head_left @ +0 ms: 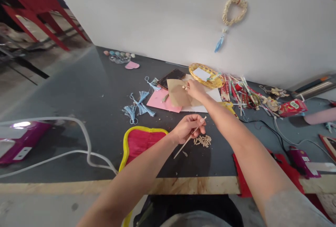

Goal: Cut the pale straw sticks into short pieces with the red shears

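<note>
My left hand [187,128] is closed in a pinch on a thin pale stick [189,138] that slants down to the left over the dark table [78,94]. Just right of it lies a small cluster of tan beads [203,140]. My right hand [194,89] reaches farther back, fingers closed on a small pale bit at the edge of a brown paper sheet [178,93]. That sheet lies over pink paper [160,101] and white paper. A yellow woven basket [206,76] sits just behind the right hand.
A red heart-shaped piece with a yellow rim [139,141] lies at the front. Blue tassels [138,106], a black phone [172,77], a pile of red sticks and wrappers [241,94], white cable [78,143], and purple devices [18,139] surround the work. A beaded heart [234,11] hangs on the wall.
</note>
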Tool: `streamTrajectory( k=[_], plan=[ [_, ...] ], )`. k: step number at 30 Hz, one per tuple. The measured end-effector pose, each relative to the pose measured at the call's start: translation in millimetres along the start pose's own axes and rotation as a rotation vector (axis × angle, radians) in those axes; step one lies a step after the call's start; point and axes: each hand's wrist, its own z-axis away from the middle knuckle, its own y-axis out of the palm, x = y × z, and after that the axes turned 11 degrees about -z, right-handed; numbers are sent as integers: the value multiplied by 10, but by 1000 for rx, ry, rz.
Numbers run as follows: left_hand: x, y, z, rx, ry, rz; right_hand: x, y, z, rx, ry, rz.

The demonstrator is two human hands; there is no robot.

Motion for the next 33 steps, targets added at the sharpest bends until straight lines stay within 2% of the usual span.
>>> streamTrajectory(
  k=[7, 10, 12, 15, 16, 18, 20, 23, 26, 29, 33],
  plan=[
    [5, 13, 1, 5, -6, -18, -4, 34, 21, 18, -25, -26],
    [-4, 13, 5, -7, -3, -33, 14, -63, 56, 11, -43, -47],
    [-10, 13, 8, -8, 0, -37, 25, -209, 138, -3, -58, -59],
    [-14, 17, 8, -22, 1, -32, 1, -517, 421, -34, -107, -125],
    [-14, 19, 8, -29, 2, -31, -24, -619, 565, -43, -148, -209],
    [-9, 23, 5, -34, 5, -34, -94, -778, 921, -68, -195, -395],
    [-2, 26, 0, -23, 3, -45, -179, -838, 1330, -68, -156, -533],
    [4, 26, -5, -11, -17, -71, -294, -723, 1909, 37, -25, -749],
    [3, 28, -5, -22, -40, -95, -366, -473, 2272, 57, 35, -844],
    [13, 53, 0, -26, -55, -153, -398, -255, 2377, -36, 82, -1000],
    [42, 143, 13, -51, -130, -276, -396, -126, 2368, -217, 116, -1216]
  ],
)
